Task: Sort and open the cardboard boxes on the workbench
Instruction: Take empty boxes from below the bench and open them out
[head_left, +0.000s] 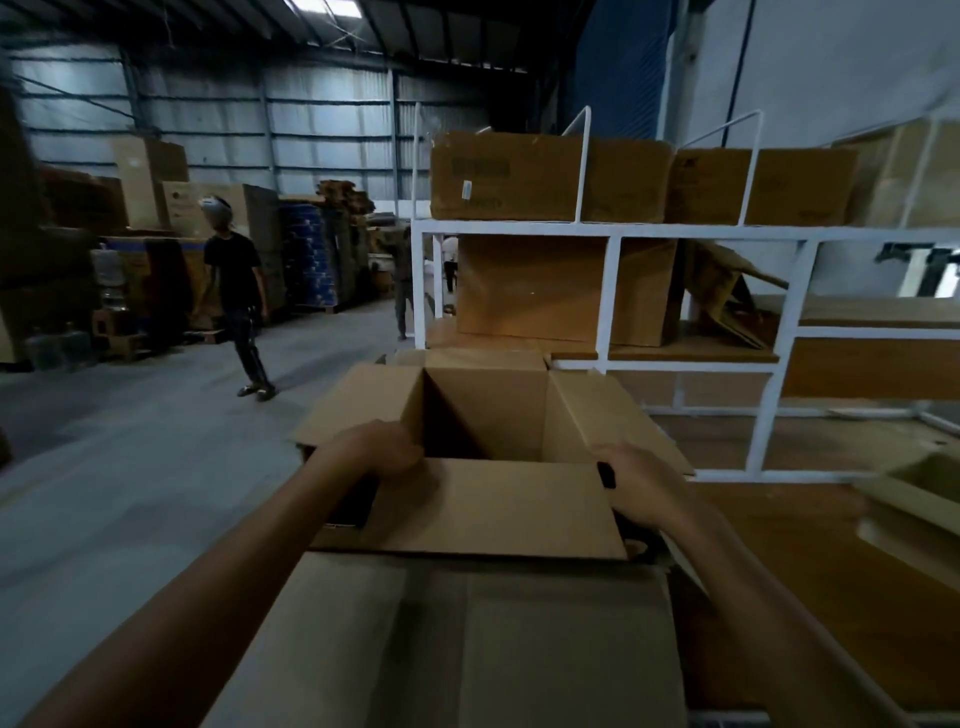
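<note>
Nearest the camera, the plain side panel of the open cardboard box (467, 649) fills the lower frame; the box stands at the left end of the wooden workbench (810, 566). Its near flap (488, 509) lies folded outward toward the viewer, the left flap (358, 405) and right flap (613, 415) splay to the sides, and the interior looks empty, as far as the shadow allows. Judged from this, opening of this box is essentially complete; sorting appears to remain. The left hand (387, 449) curls over the left corner of the near flap, fingers bent down over the rim, gripping the cardboard. The right hand (636, 480) clasps the right corner of the same flap, fingers wrapped around its edge, with a small dark object (606, 475) at the fingertips that cannot be identified. Beyond, a white shelving rack (613, 228) holds closed cartons (545, 176), seemingly still unopened. Farther left, a person in dark clothes (236, 291) walks the warehouse floor
</note>
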